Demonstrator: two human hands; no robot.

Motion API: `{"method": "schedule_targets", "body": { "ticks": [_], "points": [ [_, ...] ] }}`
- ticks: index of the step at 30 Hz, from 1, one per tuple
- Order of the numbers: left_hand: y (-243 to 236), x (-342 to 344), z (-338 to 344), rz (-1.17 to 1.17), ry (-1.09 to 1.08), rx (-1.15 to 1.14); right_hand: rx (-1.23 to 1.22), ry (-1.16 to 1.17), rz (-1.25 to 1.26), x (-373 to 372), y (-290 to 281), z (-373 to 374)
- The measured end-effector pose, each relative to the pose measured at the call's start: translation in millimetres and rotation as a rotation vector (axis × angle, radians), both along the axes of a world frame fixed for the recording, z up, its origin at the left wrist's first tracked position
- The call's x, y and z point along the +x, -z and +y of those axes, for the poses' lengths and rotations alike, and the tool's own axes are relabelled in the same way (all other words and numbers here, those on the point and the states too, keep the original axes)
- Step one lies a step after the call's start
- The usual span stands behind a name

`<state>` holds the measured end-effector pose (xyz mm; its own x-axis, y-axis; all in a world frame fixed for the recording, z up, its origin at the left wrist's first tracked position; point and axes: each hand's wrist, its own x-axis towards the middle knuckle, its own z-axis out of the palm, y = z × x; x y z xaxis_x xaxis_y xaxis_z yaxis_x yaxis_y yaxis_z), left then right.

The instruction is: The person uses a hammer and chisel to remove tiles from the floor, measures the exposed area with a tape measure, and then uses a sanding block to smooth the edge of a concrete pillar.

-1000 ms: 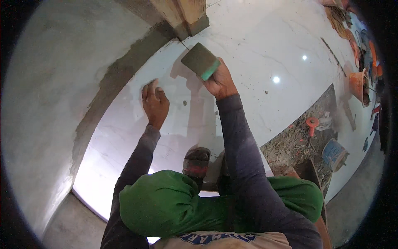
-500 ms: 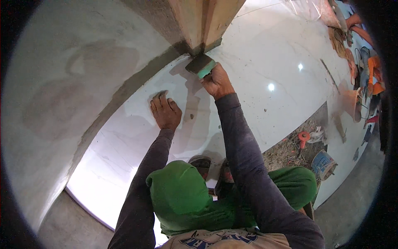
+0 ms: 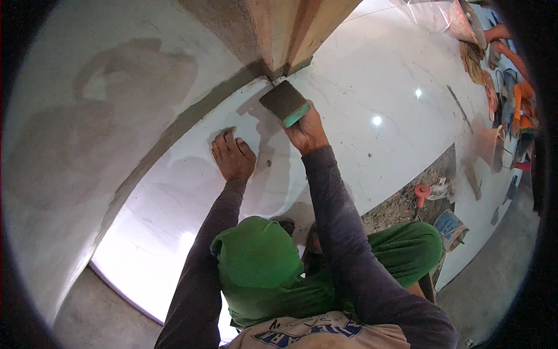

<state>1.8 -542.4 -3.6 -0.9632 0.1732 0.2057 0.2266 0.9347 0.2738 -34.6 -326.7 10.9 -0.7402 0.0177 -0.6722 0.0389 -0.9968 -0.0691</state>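
Note:
My right hand [image 3: 303,134] grips a square pad [image 3: 279,102] with a dark grey, gritty face and a green edge, held just short of the corner where a pale wooden post [image 3: 279,29] meets the plastered wall [image 3: 87,145]. My left hand [image 3: 232,154] rests on the glossy white marble-patterned tile [image 3: 395,145], fingers apart and slightly bent, below and left of the pad. A dark strip of mortar [image 3: 168,134] runs along the foot of the wall beside the tile edge.
At the right are a rubble-filled gap [image 3: 389,209], an orange-handled tool [image 3: 421,192], a labelled bucket [image 3: 450,230] and a pink bucket [image 3: 490,148]. Tools, cloths [image 3: 474,64] and another person's hands [image 3: 500,49] line the upper right. My green-clad knees [image 3: 261,256] are below.
My left hand has shifted right and lower from a second ago. The pad reached up into the post's corner half a second ago and has since drawn back slightly, its dark face turned upward.

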Motion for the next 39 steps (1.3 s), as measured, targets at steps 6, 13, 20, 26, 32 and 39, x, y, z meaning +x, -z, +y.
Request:
{"method": "schedule_targets", "body": {
  "ticks": [6, 13, 20, 26, 32, 39],
  "points": [
    [3.1, -2.8, 34.7, -0.021, -0.006, 0.057, 1.249, -0.423, 0.271, -9.6, 81.5, 38.8],
    [2.8, -2.9, 11.2, -0.034, -0.032, 0.007, 0.723, -0.147, 0.232, -4.8, 33.9, 16.8],
    [-5.4, -2.7, 18.8, -0.020, -0.016, 0.063, 0.334, -0.129, 0.054, -2.8, 15.4, 20.1],
    [-3.3, -2.7, 7.4, -0.096, -0.024, 0.098, 1.468, -0.604, 0.212, 4.2, 7.8, 13.7],
    [-5.3, -0.2, 11.6, -0.104, -0.068, 0.125, 0.215, -0.394, 0.173, 73.4, -51.0, 0.6],
    [-31.3, 22.1, 43.6, -0.864, -0.125, 1.223, -0.099, -0.359, 0.405, 111.7, -27.7, 17.8]
  ]
}}
